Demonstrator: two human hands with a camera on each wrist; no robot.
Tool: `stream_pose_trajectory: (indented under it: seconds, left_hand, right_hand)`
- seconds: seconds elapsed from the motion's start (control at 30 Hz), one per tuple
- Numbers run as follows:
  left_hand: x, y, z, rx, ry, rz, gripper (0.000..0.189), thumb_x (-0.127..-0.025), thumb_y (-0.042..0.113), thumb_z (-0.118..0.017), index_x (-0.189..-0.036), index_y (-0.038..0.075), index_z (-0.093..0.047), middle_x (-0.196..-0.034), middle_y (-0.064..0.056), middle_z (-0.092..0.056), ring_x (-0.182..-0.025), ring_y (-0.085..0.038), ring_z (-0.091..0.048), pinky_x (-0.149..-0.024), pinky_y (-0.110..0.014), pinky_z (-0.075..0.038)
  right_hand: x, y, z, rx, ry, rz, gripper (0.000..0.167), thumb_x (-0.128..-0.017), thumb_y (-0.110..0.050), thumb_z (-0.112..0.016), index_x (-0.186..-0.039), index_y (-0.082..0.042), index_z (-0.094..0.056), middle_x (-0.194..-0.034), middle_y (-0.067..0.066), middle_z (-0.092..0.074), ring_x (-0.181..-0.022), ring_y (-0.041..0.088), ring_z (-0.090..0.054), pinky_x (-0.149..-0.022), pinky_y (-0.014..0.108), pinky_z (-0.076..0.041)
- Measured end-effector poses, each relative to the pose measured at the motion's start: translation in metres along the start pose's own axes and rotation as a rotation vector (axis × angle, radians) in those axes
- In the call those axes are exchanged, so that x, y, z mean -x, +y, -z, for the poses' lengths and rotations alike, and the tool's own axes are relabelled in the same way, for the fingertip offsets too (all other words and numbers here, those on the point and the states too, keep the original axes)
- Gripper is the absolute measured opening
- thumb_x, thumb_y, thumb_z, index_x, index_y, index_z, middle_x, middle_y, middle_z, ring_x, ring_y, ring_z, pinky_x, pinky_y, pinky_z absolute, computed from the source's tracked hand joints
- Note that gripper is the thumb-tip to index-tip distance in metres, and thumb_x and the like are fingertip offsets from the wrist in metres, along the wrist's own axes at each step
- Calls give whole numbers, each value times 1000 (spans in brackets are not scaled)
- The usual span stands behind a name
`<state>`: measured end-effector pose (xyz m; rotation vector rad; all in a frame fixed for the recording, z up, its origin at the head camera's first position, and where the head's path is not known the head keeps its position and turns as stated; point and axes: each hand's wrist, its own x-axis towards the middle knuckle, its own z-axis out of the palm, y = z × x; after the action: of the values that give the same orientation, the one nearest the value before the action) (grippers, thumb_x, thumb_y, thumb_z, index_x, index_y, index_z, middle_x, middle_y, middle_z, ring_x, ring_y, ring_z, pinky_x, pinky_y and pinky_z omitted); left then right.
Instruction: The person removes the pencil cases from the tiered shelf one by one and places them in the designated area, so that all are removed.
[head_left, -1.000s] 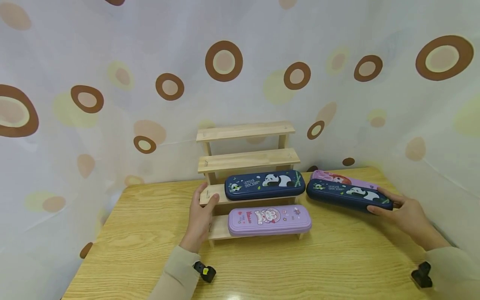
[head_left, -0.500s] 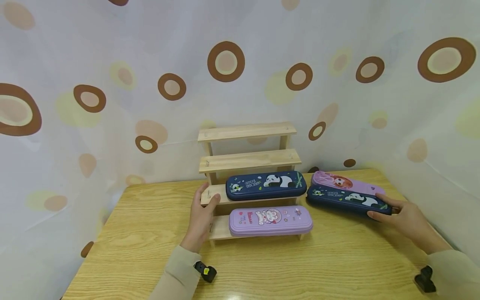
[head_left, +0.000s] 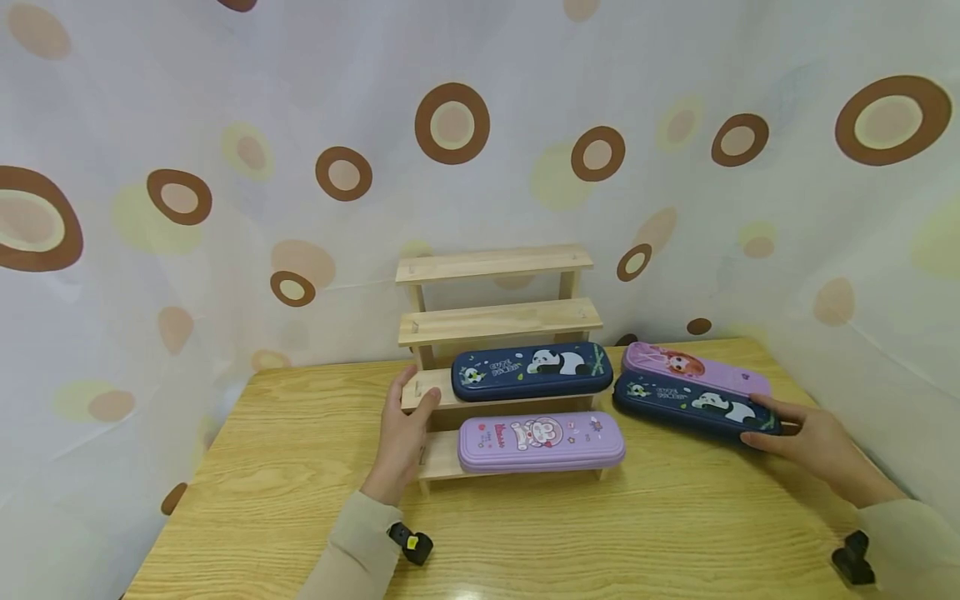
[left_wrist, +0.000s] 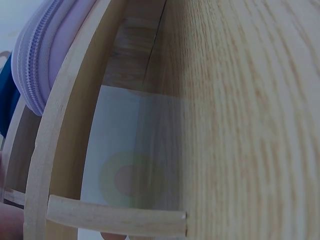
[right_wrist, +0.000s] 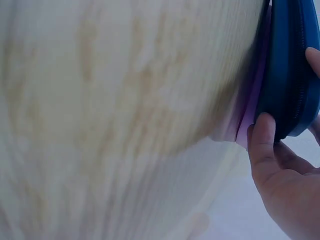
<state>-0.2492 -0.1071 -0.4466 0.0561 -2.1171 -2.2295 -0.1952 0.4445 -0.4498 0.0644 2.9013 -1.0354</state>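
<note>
In the head view my right hand [head_left: 813, 442] grips the right end of a navy panda pencil case [head_left: 693, 407]. A purple pencil case with a red-haired girl [head_left: 697, 367] lies right behind it, partly covered. My left hand [head_left: 405, 433] holds the left end of a stepped wooden rack [head_left: 498, 321], its thumb on the second step from the bottom. On that step sits another navy panda pencil case [head_left: 532, 372]. The lowest step bears a purple rabbit pencil case [head_left: 540, 442]. Thumb and fingers stand on either side of the held navy case [right_wrist: 287, 65] in the right wrist view.
The rack stands on a wood-grain table [head_left: 300, 467] against a patterned curtain [head_left: 480, 200]. The two upper steps carry nothing. The curtain also runs along the table's right side, close to my right arm.
The navy panda case in my right hand has moved slightly toward me, so more of the girl-print purple case shows behind it. My left hand stays on the rack.
</note>
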Motion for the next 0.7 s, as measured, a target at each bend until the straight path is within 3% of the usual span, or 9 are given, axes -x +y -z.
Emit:
stream_pose_trajectory:
  seconds: [0.17, 0.27, 0.4, 0.57, 0.7]
  left_hand:
    - [9, 18, -1, -3, -9, 27, 60, -100, 19, -60, -153, 18, -32, -161, -8, -16, -147, -30, -15, -117, -48, -21]
    - [15, 28, -3, -18, -13, 36, 60, -100, 15, -59, -153, 14, -31, -161, -11, -15, -147, -32, -12, -117, -50, -20]
    - [6, 14, -2, -20, -5, 30, 61, -100, 20, -61, -153, 18, -33, -162, -8, -16, -148, -31, -10, -117, -51, -18]
    - [0, 3, -2, -27, 10, 21, 61, -99, 25, -63, -152, 23, -34, -161, -5, -19, -147, -29, -14, -117, -49, -19]
    - [0, 3, -1, -27, 18, 19, 60, -99, 25, -63, -151, 24, -35, -159, -5, -22, -146, -28, -18, -117, -47, -21]
  right_hand:
    - [-3, 4, 1, 15, -12, 18, 89, -87, -46, -73, -150, 3, -33, -139, 45, -32, -117, 53, -49, -74, 28, -51]
    - [-4, 8, 1, -1, -24, 0, 92, -86, -46, -75, -151, 3, -31, -140, 46, -29, -117, 56, -48, -81, 39, -52]
    - [-5, 11, 1, -20, -37, -29, 97, -84, -49, -75, -152, 3, -28, -141, 47, -24, -120, 59, -45, -88, 52, -49]
    - [-5, 5, 4, -12, -37, -11, 93, -87, -45, -75, -150, 7, -30, -139, 48, -29, -120, 58, -45, -83, 43, -52]
    - [-3, -5, 5, -14, -19, 28, 86, -90, -40, -72, -149, 8, -30, -140, 47, -29, -122, 62, -38, -89, 62, -46]
